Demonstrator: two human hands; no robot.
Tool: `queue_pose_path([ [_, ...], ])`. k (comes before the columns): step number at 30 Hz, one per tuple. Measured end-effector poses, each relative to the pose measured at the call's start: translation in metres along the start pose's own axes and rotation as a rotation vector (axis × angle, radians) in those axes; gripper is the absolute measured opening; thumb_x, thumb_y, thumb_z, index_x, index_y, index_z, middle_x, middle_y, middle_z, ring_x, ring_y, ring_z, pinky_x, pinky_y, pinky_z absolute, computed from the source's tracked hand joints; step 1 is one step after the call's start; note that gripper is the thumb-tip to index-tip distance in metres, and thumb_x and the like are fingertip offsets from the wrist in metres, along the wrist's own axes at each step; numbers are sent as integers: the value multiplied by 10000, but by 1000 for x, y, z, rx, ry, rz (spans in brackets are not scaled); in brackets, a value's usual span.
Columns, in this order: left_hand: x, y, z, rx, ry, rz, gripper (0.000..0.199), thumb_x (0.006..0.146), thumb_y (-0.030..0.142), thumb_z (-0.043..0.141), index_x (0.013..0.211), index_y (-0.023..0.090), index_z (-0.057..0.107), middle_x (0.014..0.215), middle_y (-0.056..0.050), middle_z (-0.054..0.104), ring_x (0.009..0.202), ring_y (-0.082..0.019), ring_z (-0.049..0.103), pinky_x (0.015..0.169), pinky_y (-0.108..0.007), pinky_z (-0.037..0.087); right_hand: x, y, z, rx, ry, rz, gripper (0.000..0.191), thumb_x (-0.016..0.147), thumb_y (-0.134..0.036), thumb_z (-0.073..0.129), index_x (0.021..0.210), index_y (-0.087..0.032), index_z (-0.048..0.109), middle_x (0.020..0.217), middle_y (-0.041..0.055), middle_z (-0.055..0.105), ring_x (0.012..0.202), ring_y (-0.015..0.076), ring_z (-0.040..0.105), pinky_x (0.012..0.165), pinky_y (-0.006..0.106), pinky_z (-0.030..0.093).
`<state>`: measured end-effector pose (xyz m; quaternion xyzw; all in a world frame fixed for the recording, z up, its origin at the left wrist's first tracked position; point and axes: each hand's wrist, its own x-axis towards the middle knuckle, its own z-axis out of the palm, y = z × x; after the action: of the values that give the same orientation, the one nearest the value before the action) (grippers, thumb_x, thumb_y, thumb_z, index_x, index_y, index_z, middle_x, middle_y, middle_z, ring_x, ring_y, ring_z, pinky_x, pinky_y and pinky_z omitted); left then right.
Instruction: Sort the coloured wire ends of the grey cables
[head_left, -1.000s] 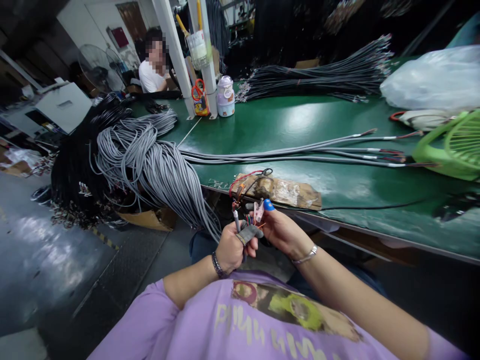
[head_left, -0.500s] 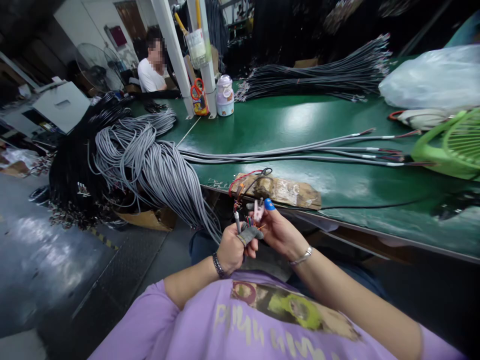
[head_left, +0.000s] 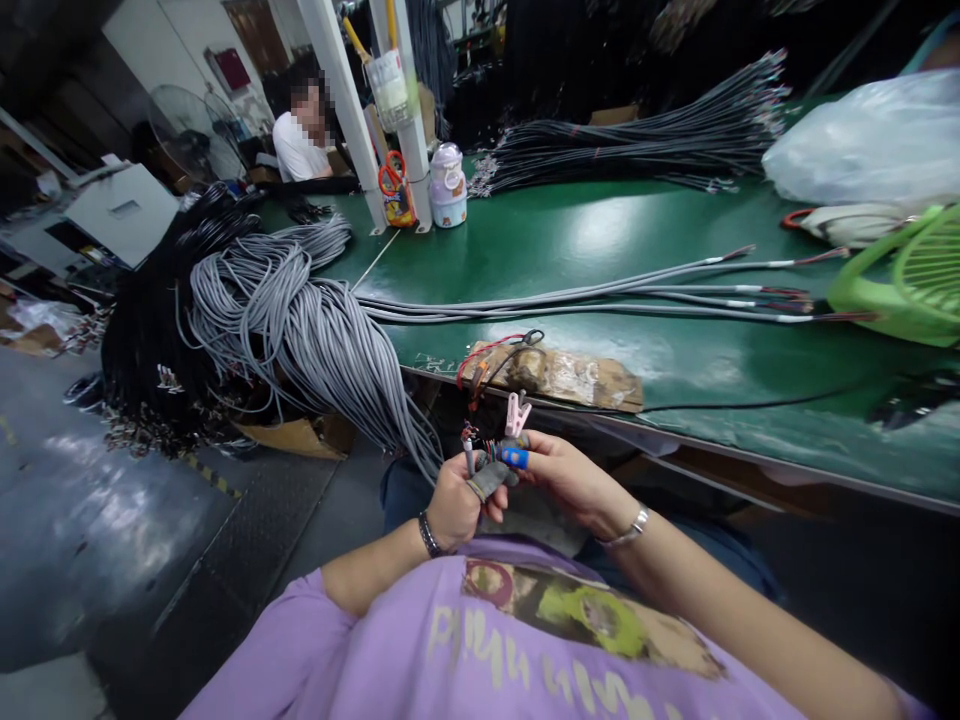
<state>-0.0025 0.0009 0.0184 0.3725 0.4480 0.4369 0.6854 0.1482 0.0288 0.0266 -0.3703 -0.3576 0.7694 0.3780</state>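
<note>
The left hand (head_left: 455, 502) is curled closed around a gray cable (head_left: 470, 458), whose pale end stands up out of the near left side of the fist. Short coloured wires (head_left: 490, 449) fan out just right of that end, on the far side of the left thumb, so that they lie between the two hands. The thumb wears a gray cover (head_left: 489, 481).

The right hand (head_left: 574, 475) comes in from the right, its fingertips bent in close to the left thumb and right beside the wires. A blue cover (head_left: 515, 457) wraps one digit. Whether these fingertips pinch a wire cannot be told, as the contact is too small and partly hidden. A pink clip (head_left: 517, 415) sticks up just beyond them, on the far side; what grips it is hidden.

Farther off, at the near edge of the green table (head_left: 600, 235), lies a worn wooden board (head_left: 574, 380) with a red lead (head_left: 491, 347) at its left end. To the left of the hands, a thick bundle of gray cables (head_left: 322, 340) droops over the edge, and several loose cables (head_left: 540, 307) run from it rightward across the table.
</note>
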Motion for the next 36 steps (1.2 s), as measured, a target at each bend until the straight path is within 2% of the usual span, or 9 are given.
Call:
queue_pose_path([
  [4, -2, 0, 0, -11, 15, 19, 430, 682, 528, 727, 712, 118, 599, 484, 23, 556, 322, -57, 453, 315, -162, 303, 4, 5, -2, 45, 131, -36, 293, 642, -314, 803, 628, -158, 556, 553, -35, 519, 522, 81, 448, 522, 225, 367],
  [8, -5, 6, 2, -35, -5, 40, 415, 693, 511, 726, 737, 112, 621, 494, 17, 565, 326, -60, 463, 315, -163, 305, 13, 4, -14, 274, 272, 19, 186, 731, -313, 724, 704, -189, 589, 611, -29, 558, 526, 86, 479, 524, 215, 434],
  [13, -2, 16, 10, -109, -10, 67, 404, 675, 494, 741, 695, 113, 609, 480, 13, 563, 316, -60, 451, 308, -165, 283, 17, -8, -12, 261, 36, 64, 403, 745, -571, 669, 827, -176, 660, 794, 46, 655, 645, 131, 574, 579, 249, 481],
  [16, 3, 20, 15, -132, -7, 65, 418, 669, 505, 737, 687, 108, 608, 465, 17, 545, 313, -60, 436, 309, -174, 282, 18, -9, -4, 68, 131, -122, 417, 671, -578, 736, 730, -175, 647, 680, 10, 618, 565, 107, 505, 538, 230, 429],
  [19, 6, 22, 17, -128, -3, 57, 437, 665, 522, 733, 701, 104, 611, 466, 20, 537, 317, -59, 431, 317, -180, 290, 23, -5, -1, -82, 285, -258, 452, 718, -630, 663, 694, -180, 640, 630, 10, 610, 559, 116, 500, 541, 242, 408],
  [22, 9, 20, 17, -118, 0, 44, 448, 656, 535, 732, 705, 109, 602, 472, 24, 538, 318, -59, 433, 320, -185, 291, 29, -3, -1, 75, 210, -156, 502, 729, -684, 609, 732, -183, 649, 661, 39, 646, 597, 157, 558, 576, 283, 451],
  [26, 11, 15, 15, -104, 1, 30, 431, 673, 531, 719, 713, 122, 588, 480, 29, 543, 322, -57, 442, 319, -177, 271, 32, -7, 2, 280, 146, -96, 424, 712, -604, 689, 753, -184, 644, 698, 45, 671, 606, 167, 585, 611, 303, 490],
  [31, 15, 8, 14, -73, 15, 9, 459, 657, 563, 715, 716, 129, 576, 487, 33, 543, 328, -54, 444, 324, -175, 273, 32, -9, 5, 291, 156, -123, 395, 735, -588, 675, 722, -196, 633, 684, 49, 657, 685, 202, 617, 664, 328, 509],
  [36, 13, 6, 13, -74, 27, 2, 455, 659, 556, 719, 722, 128, 577, 481, 40, 530, 327, -56, 441, 321, -177, 275, 29, -7, 5, 307, 122, -97, 460, 763, -658, 593, 717, -201, 609, 663, 27, 626, 606, 157, 577, 592, 285, 485],
])
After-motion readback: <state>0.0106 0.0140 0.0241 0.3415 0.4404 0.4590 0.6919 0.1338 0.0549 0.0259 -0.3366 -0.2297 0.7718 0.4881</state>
